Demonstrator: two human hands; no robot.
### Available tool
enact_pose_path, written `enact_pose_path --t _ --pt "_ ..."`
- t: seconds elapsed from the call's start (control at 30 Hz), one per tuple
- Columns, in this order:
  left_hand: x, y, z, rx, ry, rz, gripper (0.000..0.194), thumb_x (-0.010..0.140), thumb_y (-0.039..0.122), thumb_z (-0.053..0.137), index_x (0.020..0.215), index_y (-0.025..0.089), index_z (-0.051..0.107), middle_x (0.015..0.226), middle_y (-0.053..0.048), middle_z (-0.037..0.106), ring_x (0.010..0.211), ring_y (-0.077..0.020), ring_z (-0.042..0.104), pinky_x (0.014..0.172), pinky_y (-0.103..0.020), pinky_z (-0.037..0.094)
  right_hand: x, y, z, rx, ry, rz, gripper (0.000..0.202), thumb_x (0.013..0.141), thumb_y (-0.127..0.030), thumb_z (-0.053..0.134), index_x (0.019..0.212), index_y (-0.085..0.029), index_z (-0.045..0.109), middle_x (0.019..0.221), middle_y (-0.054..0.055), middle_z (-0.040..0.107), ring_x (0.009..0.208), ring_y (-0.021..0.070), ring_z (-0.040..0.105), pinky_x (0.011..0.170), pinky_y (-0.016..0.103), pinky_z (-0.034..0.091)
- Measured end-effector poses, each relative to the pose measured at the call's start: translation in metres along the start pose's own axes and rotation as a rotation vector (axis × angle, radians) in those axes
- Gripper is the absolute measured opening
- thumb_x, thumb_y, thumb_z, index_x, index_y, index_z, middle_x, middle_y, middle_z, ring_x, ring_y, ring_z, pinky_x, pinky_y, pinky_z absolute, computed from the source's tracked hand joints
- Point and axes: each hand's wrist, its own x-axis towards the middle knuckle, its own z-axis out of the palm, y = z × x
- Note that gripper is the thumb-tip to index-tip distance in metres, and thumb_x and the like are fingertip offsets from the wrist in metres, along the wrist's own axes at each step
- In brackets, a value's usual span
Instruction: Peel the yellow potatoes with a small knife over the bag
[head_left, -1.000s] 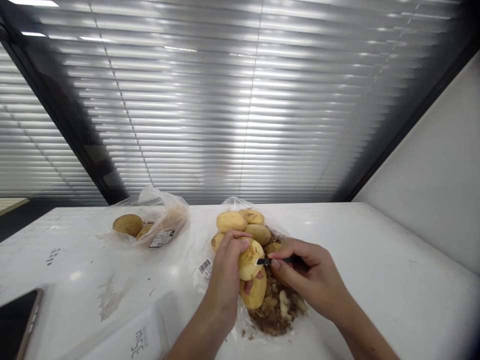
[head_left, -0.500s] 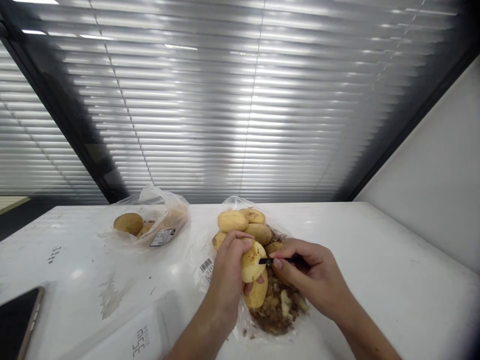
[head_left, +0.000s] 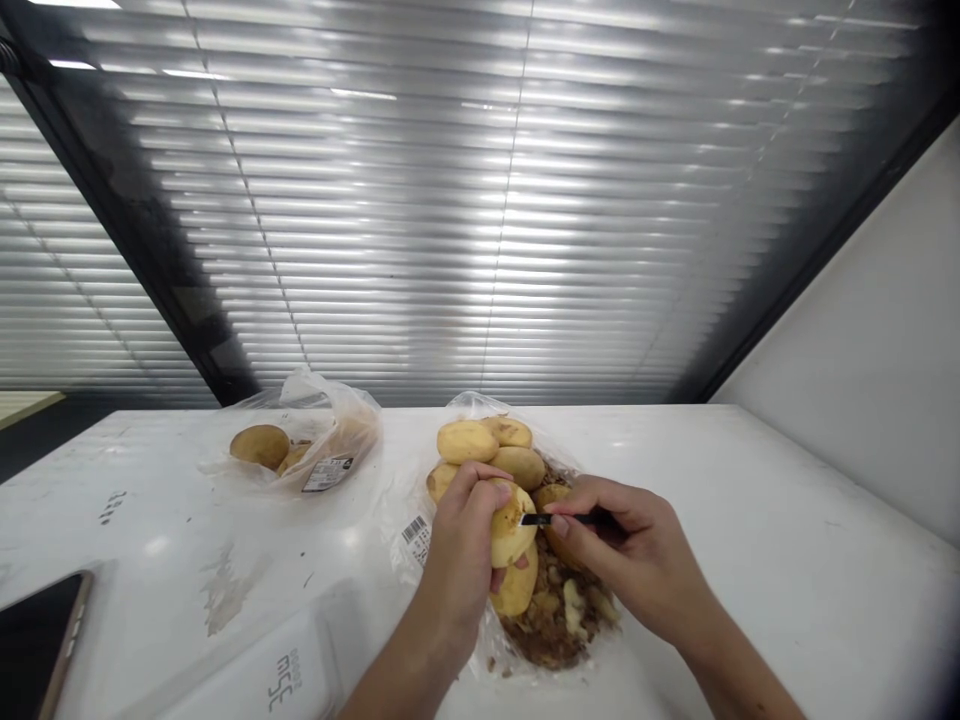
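My left hand [head_left: 463,535] is closed around a peeled potato [head_left: 511,540] with brown patches on its upper face. In my right hand [head_left: 637,535] I grip a small black-handled knife [head_left: 537,519], its short, pale tip touching the potato's right side. Other peeled potatoes [head_left: 466,440] lie behind and below my hands on a clear plastic bag [head_left: 417,538]. A heap of brown peelings [head_left: 551,620] with some pale pieces spreads beneath my right hand. The far end of the handle is hidden by my fingers.
At the back left, another plastic bag [head_left: 337,430] holds unpeeled potatoes [head_left: 259,446]. A phone [head_left: 37,640] and a white power bank [head_left: 255,665] lie at the front left of the white table [head_left: 780,560]. Window blinds [head_left: 420,200] rise behind it.
The potato in my left hand has shifted slightly and turned a little. The knife tip now sits closer to the brown patch on it.
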Motion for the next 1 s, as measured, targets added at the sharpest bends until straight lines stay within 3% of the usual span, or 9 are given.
enact_pose_path --t 0.13,0.3,0.63,0.8,1.0 --pt "-0.002 0.0035 0.0008 0.019 0.038 0.006 0.011 0.073 0.031 0.055 0.078 0.022 0.058 0.073 0.003 0.055 0.06 -0.0128 0.057 0.037 -0.015 0.034 -0.001 -0.0005 -0.0013 -0.039 0.006 -0.006 0.013 0.082 -0.022 0.066 0.072 -0.019 0.074 0.065 0.001 0.068 0.058 0.0104 0.059 0.052 0.018 0.05" --pt "-0.0037 0.0069 0.003 0.038 0.056 0.017 0.01 0.073 0.029 0.055 0.079 0.022 0.058 0.075 0.002 0.054 0.06 -0.0124 0.055 0.035 -0.015 0.03 -0.001 -0.001 -0.001 -0.013 0.019 0.004 0.011 0.08 -0.02 0.066 0.072 -0.02 0.073 0.064 -0.001 0.068 0.057 0.0086 0.059 0.052 0.015 0.049" --pt "0.0004 0.0 -0.0011 0.082 0.052 0.026 0.01 0.073 0.031 0.056 0.079 0.023 0.061 0.082 0.001 0.057 0.073 -0.0163 0.054 0.04 -0.016 0.04 0.0006 -0.0016 -0.0014 0.057 -0.006 0.085 0.009 0.077 -0.022 0.069 0.069 -0.018 0.071 0.063 -0.001 0.066 0.058 0.0084 0.057 0.052 0.014 0.047" --pt "0.0005 -0.0007 -0.0018 0.102 0.049 0.03 0.011 0.074 0.032 0.055 0.078 0.024 0.061 0.079 0.001 0.056 0.069 -0.0156 0.053 0.037 -0.016 0.035 0.0005 -0.0027 -0.0017 0.072 0.014 0.108 0.009 0.076 -0.022 0.07 0.068 -0.018 0.072 0.062 -0.002 0.066 0.056 0.0079 0.056 0.052 0.014 0.047" --pt "-0.0005 0.0001 -0.0021 0.117 0.046 0.035 0.01 0.074 0.033 0.055 0.078 0.024 0.06 0.081 0.001 0.056 0.074 -0.0167 0.053 0.039 -0.016 0.038 0.0006 -0.0014 -0.0022 0.086 -0.026 0.124 0.009 0.076 -0.022 0.07 0.069 -0.019 0.072 0.062 -0.002 0.067 0.057 0.0079 0.056 0.051 0.014 0.046"
